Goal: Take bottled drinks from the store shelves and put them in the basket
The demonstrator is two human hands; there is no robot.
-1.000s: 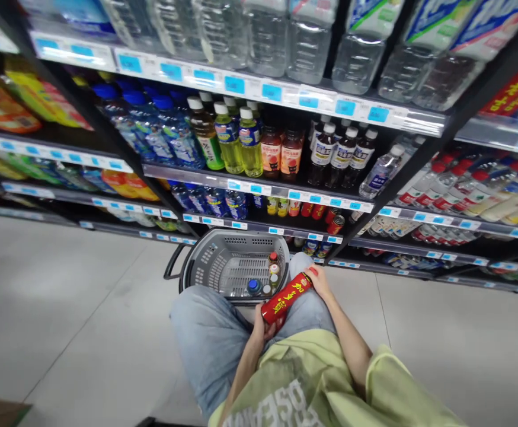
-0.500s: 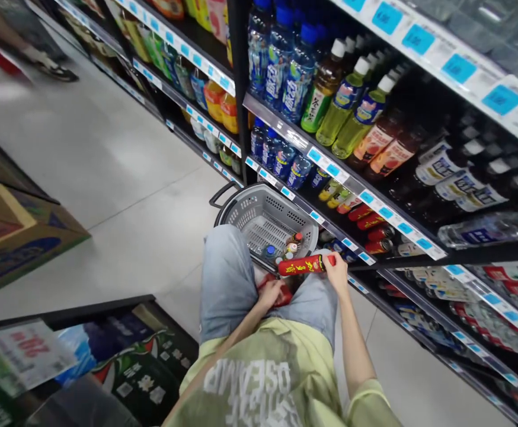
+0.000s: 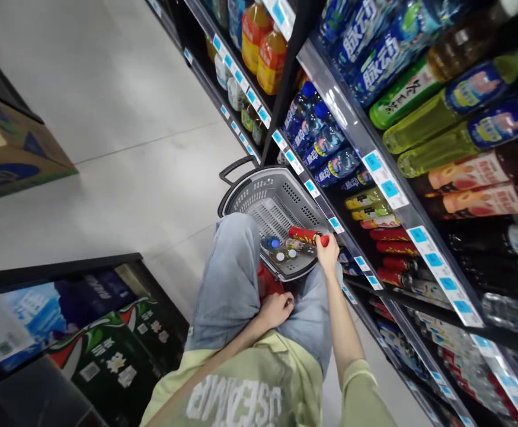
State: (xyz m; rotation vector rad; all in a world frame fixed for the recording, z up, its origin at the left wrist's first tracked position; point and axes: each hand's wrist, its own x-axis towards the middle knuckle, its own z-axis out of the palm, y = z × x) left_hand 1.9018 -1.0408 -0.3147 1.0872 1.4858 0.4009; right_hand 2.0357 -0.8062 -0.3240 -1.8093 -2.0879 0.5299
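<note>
My right hand (image 3: 328, 252) grips a red bottle (image 3: 302, 233) with yellow lettering by its red cap end. The bottle lies tilted over the near right part of a grey shopping basket (image 3: 281, 178), which stands on the floor before my knees. Inside the basket are a blue-capped bottle (image 3: 270, 242), white-capped bottles (image 3: 283, 255) and another small bottle (image 3: 295, 244) beside the red one. Loosely curled, my left hand (image 3: 277, 308) rests over my lap, with nothing visible in it. Just beyond it, a red item (image 3: 268, 281) shows between my legs, mostly hidden.
Drink shelves (image 3: 343, 118) with price tags run along the right, close to the basket. Red bottles (image 3: 392, 249) lie in the lower shelf. Stacked drink cartons (image 3: 112, 362) stand at the lower left, and a cardboard box (image 3: 19, 148) farther off. Tiled floor (image 3: 152, 178) lies between.
My right hand has carried the red bottle forward from above my lap into the basket area. The left hand has drawn back from the red item. The view has tilted and come closer.
</note>
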